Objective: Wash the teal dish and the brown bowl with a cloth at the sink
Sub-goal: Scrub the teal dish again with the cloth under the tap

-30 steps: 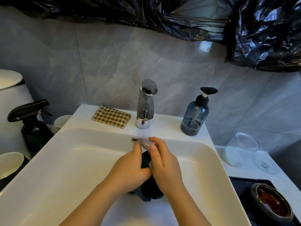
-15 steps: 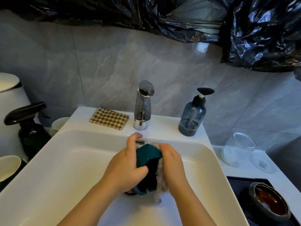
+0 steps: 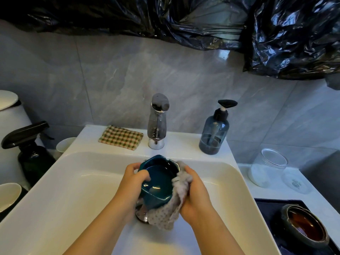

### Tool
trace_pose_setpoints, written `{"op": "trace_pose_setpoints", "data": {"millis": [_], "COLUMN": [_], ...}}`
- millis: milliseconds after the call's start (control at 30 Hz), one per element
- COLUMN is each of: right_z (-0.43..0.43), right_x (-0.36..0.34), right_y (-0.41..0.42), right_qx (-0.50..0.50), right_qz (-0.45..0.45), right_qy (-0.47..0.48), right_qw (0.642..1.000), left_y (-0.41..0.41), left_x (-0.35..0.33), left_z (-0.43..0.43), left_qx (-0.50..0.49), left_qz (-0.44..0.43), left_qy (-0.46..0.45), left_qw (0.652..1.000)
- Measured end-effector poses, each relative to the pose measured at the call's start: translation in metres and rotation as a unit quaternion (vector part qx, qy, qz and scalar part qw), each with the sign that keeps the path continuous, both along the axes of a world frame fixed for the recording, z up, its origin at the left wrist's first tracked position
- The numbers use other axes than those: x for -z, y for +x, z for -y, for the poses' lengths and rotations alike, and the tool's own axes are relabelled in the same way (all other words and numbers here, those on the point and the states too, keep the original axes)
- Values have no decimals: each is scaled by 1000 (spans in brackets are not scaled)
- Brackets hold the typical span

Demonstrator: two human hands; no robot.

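At 9 o'clock from the sink [image 3: 82,181]: spray bottle [image 3: 27,150], parked outside the basin, presumably away from splashes.

At 11 o'clock on the back ledge: folded checked cloth [image 3: 120,137], lying flat just beside the faucet [image 3: 158,122]; apparently a spare, within reach.

At basin centre: left hand [image 3: 134,183], clenched on the 9 o'clock rim of the teal dish [image 3: 158,183], thumb hooked inside, fingers behind. Held above the drain and in front of the faucet, tilted toward the camera, probably to expose the interior and to send runoff into the basin.

At 3 to 5 o'clock of the dish: grey cloth [image 3: 174,203], wrapped against the outer wall and hanging below. Gripped there by the right hand [image 3: 195,197], fingers curled round it, pressing it to the dish. Judged step: scrubbing of the dish's outer side.

At 1 o'clock on the ledge: soap dispenser [image 3: 214,133], upright, near the right hand's side.

At 3 o'clock, off the sink: glass jar [image 3: 266,168].

At 4 o'clock: brown bowl [image 3: 305,225], resting on a dark mat [image 3: 266,207], well apart from both hands; judged as staged for the second wash.
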State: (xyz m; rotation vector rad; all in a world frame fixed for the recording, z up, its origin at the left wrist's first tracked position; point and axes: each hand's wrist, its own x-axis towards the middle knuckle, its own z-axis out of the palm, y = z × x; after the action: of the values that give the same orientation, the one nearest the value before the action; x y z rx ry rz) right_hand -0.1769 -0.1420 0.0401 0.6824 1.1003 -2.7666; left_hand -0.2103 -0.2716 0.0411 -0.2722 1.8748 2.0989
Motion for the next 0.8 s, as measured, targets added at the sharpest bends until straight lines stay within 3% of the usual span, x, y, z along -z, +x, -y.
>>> {"op": "trace_pose_setpoints", "data": {"millis": [167,233,400,567,667,800], "right_z": [-11,-4,8,8,9,6], "right_x": [12,4,1,11,18,11], "right_y": [-3,2,4,3,-5,-6], "right_qx": [72,49,-42,-114,-86,-32], "right_qz": [31,22,-11,37,54,13], "right_qy": [-76,-105,-128,-56,-7,-29], "right_qw": [994,993,991,991,995,999], "left_y": [3,3,5,0,-4,0], "left_x": [2,2,4,2,0,-2], "left_z": [-2,-4,-7,0,5,-1], "left_qx": [-26,-37,-22,-58,-49,-8], "left_qz": [51,57,54,41,26,2], "left_qy": [161,189,96,90,54,16], "left_qw": [985,980,994,993,997,1000]}}
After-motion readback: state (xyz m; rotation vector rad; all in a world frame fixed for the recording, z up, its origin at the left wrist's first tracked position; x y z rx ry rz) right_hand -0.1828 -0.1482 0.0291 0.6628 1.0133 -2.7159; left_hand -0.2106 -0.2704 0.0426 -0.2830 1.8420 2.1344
